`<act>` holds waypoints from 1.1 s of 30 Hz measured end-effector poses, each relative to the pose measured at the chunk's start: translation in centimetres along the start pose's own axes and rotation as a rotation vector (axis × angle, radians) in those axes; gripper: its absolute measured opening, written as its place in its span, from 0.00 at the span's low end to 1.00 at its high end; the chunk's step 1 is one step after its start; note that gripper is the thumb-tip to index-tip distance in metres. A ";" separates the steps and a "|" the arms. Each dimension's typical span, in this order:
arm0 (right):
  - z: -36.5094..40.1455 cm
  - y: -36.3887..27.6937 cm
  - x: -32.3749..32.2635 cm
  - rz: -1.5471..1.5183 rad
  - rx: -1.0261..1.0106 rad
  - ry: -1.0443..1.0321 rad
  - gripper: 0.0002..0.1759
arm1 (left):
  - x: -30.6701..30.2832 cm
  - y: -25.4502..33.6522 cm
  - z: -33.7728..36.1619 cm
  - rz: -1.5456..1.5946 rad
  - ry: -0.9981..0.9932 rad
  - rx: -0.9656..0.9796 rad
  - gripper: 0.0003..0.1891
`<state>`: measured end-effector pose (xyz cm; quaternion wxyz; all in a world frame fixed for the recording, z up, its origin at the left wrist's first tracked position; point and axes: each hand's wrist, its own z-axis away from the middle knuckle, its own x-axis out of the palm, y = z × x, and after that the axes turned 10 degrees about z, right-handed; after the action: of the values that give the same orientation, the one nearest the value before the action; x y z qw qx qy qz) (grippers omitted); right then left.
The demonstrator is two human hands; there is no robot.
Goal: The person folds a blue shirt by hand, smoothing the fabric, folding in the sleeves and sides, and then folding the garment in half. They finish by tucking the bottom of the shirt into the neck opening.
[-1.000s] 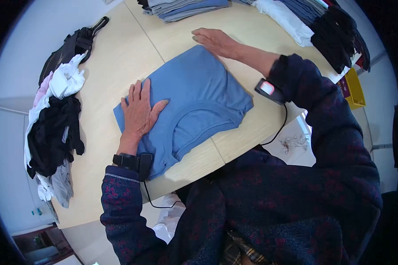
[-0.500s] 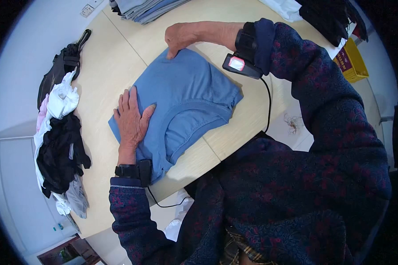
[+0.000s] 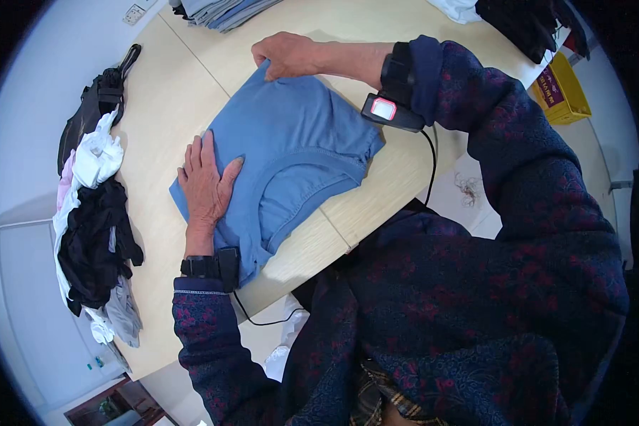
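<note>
A blue shirt (image 3: 285,121) lies partly folded on the pale wooden table, its round ribbed neckline toward my body. My left hand (image 3: 207,188) rests flat on the shirt's left side, fingers stretched out and thumb apart. At the far edge, my right hand (image 3: 284,57) grips the shirt's cloth, pulling a corner into a point. The fingertips of that hand are partly hidden behind it. Both wrists wear black straps with small devices and cables.
A heap of black clothes (image 3: 96,241) and white clothes (image 3: 98,160) lies along the table's left edge, beside a black bag (image 3: 92,106). Folded garments (image 3: 227,13) are stacked at the far edge. More black garments (image 3: 522,27) and a yellow crate (image 3: 565,89) are at right.
My right hand has moved slightly left and away from me, drawing the shirt's far corner out to a sharper point. My left hand stays flat on the cloth.
</note>
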<state>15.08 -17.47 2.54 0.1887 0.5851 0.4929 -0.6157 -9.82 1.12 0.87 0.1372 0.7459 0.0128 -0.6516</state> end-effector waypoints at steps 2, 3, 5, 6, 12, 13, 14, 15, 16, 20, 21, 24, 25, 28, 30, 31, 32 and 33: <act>0.3 0.3 0.4 0.041 -0.007 0.079 0.19 | 0.0 -0.1 0.0 -0.001 0.003 0.006 0.44; 0.5 0.7 0.3 0.047 -0.016 0.105 0.19 | 0.0 -0.2 0.0 0.003 0.009 0.015 0.45; 1.5 1.2 -0.3 0.026 0.013 0.138 0.20 | 0.1 -0.3 -0.1 0.016 0.016 0.028 0.45; 2.2 1.8 -0.9 -0.002 0.051 0.146 0.21 | 0.2 -0.5 -0.2 0.024 0.016 0.033 0.45; 8.4 4.1 -2.7 -0.268 0.061 0.115 0.24 | 0.1 -0.9 -0.4 0.076 -0.006 0.052 0.44; 9.1 4.3 -2.7 -0.257 0.013 0.121 0.23 | 0.1 -1.1 -0.4 0.080 -0.014 0.053 0.44; 9.7 4.5 -2.6 -0.246 -0.037 0.128 0.22 | 0.2 -1.3 -0.4 0.096 -0.028 0.054 0.44; 9.9 4.8 -2.3 -0.287 -0.029 0.143 0.22 | 0.2 -1.6 -0.6 0.111 -0.042 0.056 0.45; 9.9 5.1 -1.7 -0.329 -0.021 0.158 0.22 | -0.1 -1.5 -0.8 0.127 -0.056 0.056 0.45; 7.6 7.5 0.9 -0.319 -0.185 0.422 0.17 | -1.3 0.4 -1.3 0.051 -0.025 0.104 0.39; 7.4 7.6 1.3 -0.322 -0.168 0.371 0.18 | -1.7 1.9 -1.4 0.106 0.037 0.183 0.36; 7.3 7.3 0.4 -0.336 -0.149 0.265 0.19 | -3.4 10.3 -0.9 0.264 0.052 0.246 0.26; 7.4 7.3 0.5 -0.350 -0.159 0.261 0.19 | -3.6 13.3 -0.4 0.316 0.029 0.236 0.22; 9.0 6.4 -1.3 -0.466 -0.144 0.145 0.20 | -2.6 19.6 0.7 0.312 -0.027 0.358 0.17; 9.8 5.6 -2.3 -0.504 -0.141 0.083 0.21 | -1.8 22.1 0.7 0.229 -0.006 0.480 0.16; 9.8 5.5 -2.3 -0.491 -0.149 0.075 0.21 | -1.5 22.9 0.6 0.153 -0.012 0.455 0.15; 9.9 5.5 -2.3 -0.480 -0.156 0.065 0.21 | -1.1 23.7 0.4 0.078 -0.019 0.429 0.14; 10.0 5.5 -2.3 -0.480 -0.168 0.070 0.22 | -0.9 24.2 0.3 0.005 -0.027 0.402 0.12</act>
<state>14.78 -28.96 0.81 0.0678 0.4548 0.6732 -0.5791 -5.46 -22.04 6.27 -0.0125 0.7496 -0.1212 -0.6506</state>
